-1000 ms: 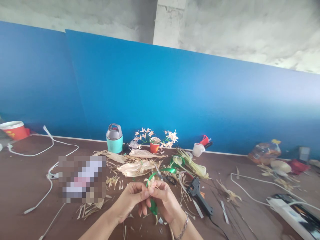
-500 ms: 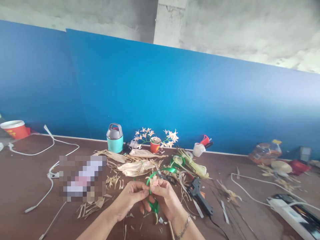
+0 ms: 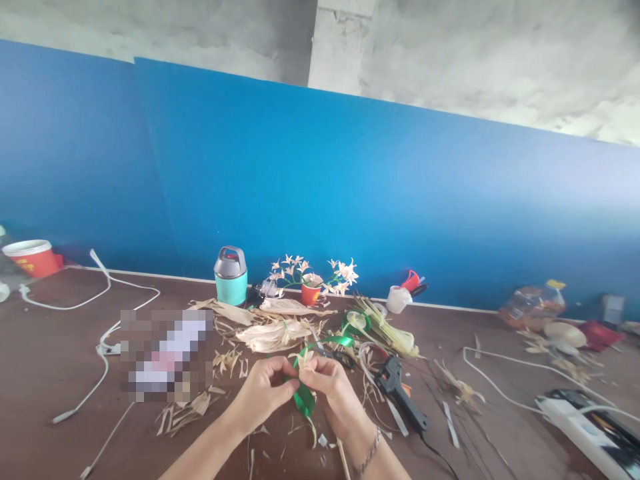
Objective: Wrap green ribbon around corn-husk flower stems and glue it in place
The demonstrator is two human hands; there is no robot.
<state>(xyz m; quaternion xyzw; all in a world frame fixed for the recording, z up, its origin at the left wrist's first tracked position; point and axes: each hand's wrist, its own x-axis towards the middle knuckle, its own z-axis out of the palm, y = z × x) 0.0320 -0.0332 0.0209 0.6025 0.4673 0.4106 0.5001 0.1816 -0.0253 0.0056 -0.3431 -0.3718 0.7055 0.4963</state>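
Observation:
Close together above the table, both my hands work on a small cream flower (image 3: 303, 361) that looks made of dried husk. My right hand (image 3: 334, 395), with a chain bracelet at the wrist, pinches the flower's base between thumb and fingers. With thumb and forefinger closed, my left hand (image 3: 267, 392) pinches the green ribbon (image 3: 304, 400) just below the flower. The ribbon runs back to its roll (image 3: 361, 323) and also hangs under my fingers. A pale stem end dangles below it. My fingers partly hide where ribbon and flower meet.
A black glue gun (image 3: 401, 393) lies right of my hands. Behind are dried husks (image 3: 275, 335), a red cup (image 3: 311, 293) with finished flowers, and a turquoise flask (image 3: 231, 283). A white power strip (image 3: 575, 427) sits far right; white cables (image 3: 103, 367) run at left.
My left fingers have drawn in, from spread under the ribbon to curled at the flower's base. The flower has tilted slightly. My right hand has barely moved.

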